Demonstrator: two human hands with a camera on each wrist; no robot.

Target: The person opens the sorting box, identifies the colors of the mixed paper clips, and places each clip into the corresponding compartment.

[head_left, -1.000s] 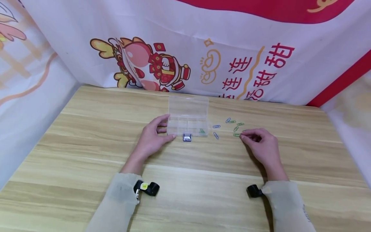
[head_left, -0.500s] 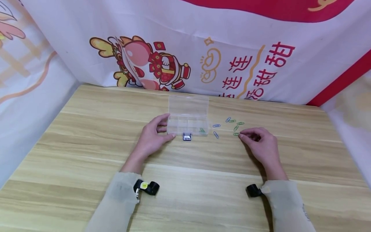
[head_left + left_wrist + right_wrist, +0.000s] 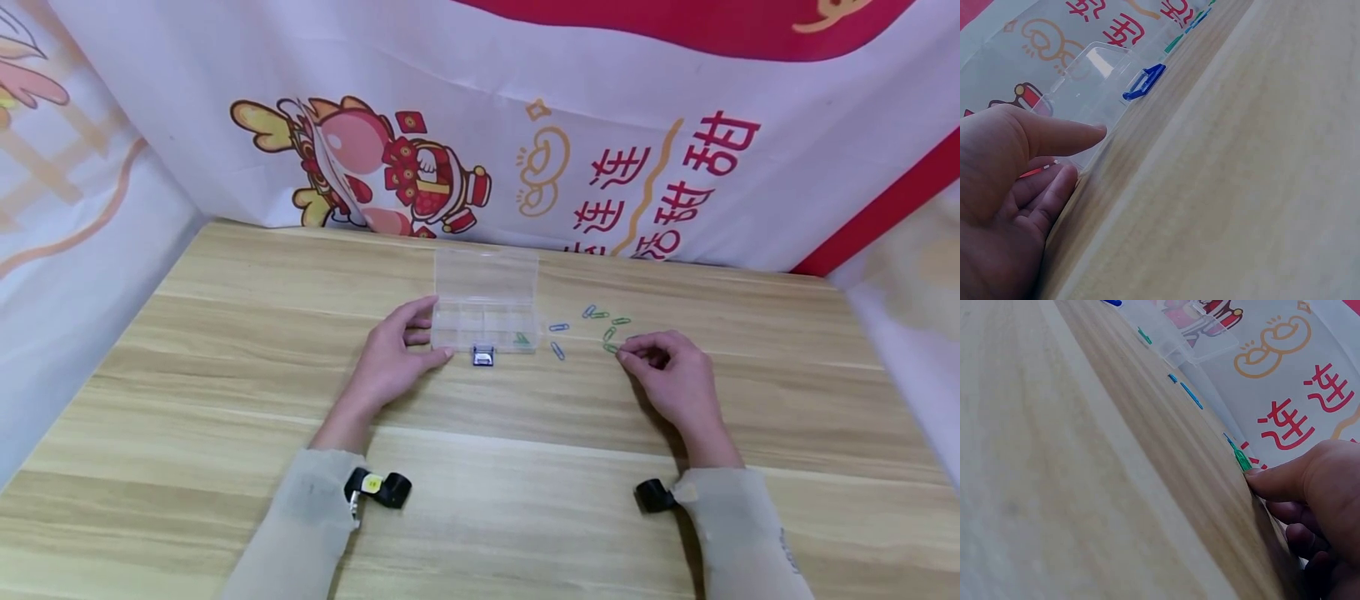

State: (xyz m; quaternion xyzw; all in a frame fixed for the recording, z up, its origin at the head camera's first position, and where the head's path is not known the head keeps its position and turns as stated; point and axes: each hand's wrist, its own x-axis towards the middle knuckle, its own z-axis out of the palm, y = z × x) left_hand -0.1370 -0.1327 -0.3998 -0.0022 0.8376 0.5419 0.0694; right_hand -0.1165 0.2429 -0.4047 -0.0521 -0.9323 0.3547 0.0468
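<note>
A clear plastic compartment box (image 3: 486, 275) stands on the table with its lid raised. Its blue latch (image 3: 483, 357) hangs at the front, and a few green paper clips (image 3: 521, 339) lie in the right front compartment. My left hand (image 3: 393, 350) holds the box's left end, thumb at the front corner and fingers at the back. To the right of the box, my right hand (image 3: 671, 367) pinches the end of a green paper clip (image 3: 611, 348) low at the tabletop. In the right wrist view, thumb (image 3: 1266, 478) and green clip (image 3: 1241, 457) meet; the other fingers curl under.
Two blue paper clips (image 3: 558, 350) lie between the box and my right hand. Behind them are another blue clip (image 3: 588, 311) and several green clips (image 3: 621, 321). A printed white cloth (image 3: 480, 150) hangs along the table's back edge, close behind the lid.
My right fingertips have shifted slightly left, and the green paper clip at them has turned a little. The left hand and the box have stayed in place.
</note>
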